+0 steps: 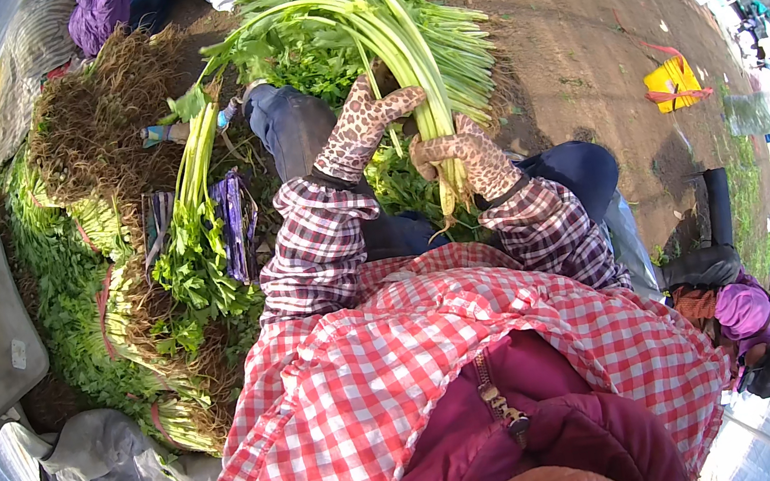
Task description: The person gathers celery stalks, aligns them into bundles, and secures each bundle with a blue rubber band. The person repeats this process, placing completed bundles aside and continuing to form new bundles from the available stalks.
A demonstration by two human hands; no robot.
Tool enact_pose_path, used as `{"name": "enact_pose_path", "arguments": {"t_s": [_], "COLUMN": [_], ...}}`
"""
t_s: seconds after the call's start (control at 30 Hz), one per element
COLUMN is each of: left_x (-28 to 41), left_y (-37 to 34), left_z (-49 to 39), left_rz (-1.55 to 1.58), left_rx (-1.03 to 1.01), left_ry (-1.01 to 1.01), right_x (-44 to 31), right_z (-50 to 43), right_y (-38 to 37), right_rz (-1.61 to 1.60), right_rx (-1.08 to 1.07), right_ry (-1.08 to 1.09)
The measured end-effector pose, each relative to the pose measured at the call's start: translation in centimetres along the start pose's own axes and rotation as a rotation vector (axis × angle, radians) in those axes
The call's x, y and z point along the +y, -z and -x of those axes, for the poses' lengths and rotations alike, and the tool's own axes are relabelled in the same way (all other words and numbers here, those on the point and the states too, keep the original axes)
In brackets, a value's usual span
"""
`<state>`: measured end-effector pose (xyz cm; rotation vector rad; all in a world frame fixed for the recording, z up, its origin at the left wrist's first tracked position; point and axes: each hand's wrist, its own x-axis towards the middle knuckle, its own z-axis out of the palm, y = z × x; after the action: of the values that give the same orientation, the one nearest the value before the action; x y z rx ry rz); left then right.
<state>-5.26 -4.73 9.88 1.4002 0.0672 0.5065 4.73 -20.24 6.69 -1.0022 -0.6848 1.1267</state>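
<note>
My right hand [472, 154], in a leopard-print glove, grips a bunch of celery stalks [423, 80] close to the root end. My left hand [368, 121], gloved alike, is against the same stalks higher up, thumb and fingers spread; whether it grips any is unclear. The stalks arch up and to the left, with their leaves over a pile of celery [457, 46] on the soil. Another small celery bunch [194, 171] lies left of my left arm, across purple ties [235, 224].
Tied celery bundles [107, 309] and a heap of roots [109, 117] lie at the left, beside grey cloth [114, 463]. A yellow object with red ribbon [673, 84] rests on the soil at right. Another person [742, 316] is at the lower right.
</note>
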Motion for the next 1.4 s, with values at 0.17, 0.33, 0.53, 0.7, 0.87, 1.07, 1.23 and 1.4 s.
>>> {"name": "enact_pose_path", "arguments": {"t_s": [0.17, 0.33, 0.53, 0.7, 0.87, 1.07, 1.23, 1.4], "left_x": [-0.3, -1.1, -5.4, -6.9, 1.7, 9.3, 3.6, 0.8], "left_y": [0.4, 2.3, 3.6, 1.0, -0.4, -5.7, -7.9, -4.7], "left_z": [0.2, 2.2, 3.1, 4.5, 1.1, -9.4, -9.0, -2.7], "left_rz": [0.245, 0.339, -0.304, -1.470, -1.298, -1.358, -0.334, 0.162], "left_rx": [-0.090, 0.001, 0.048, -0.353, -0.485, -0.229, -0.566, -0.470], "left_ry": [-0.005, -0.177, 0.188, 0.251, 0.152, -0.728, 0.229, 0.321], "right_x": [-2.4, -4.9, -9.1, -14.7, -21.3, -24.1, -23.2, -27.0], "right_z": [0.3, 0.8, 1.2, 2.6, 3.9, 1.6, 0.2, 0.8], "right_y": [1.7, 5.9, 10.3, 12.7, 12.6, 6.4, 1.8, 4.9], "right_rz": [-0.087, -0.096, 0.357, 0.587, 1.343, 1.907, 2.323, 1.760], "right_rx": [-0.002, 0.127, 0.295, 0.499, 0.449, -0.147, -0.263, -0.064], "right_ry": [0.052, 0.127, 0.186, 0.241, 0.069, 0.254, 0.242, 0.257]}}
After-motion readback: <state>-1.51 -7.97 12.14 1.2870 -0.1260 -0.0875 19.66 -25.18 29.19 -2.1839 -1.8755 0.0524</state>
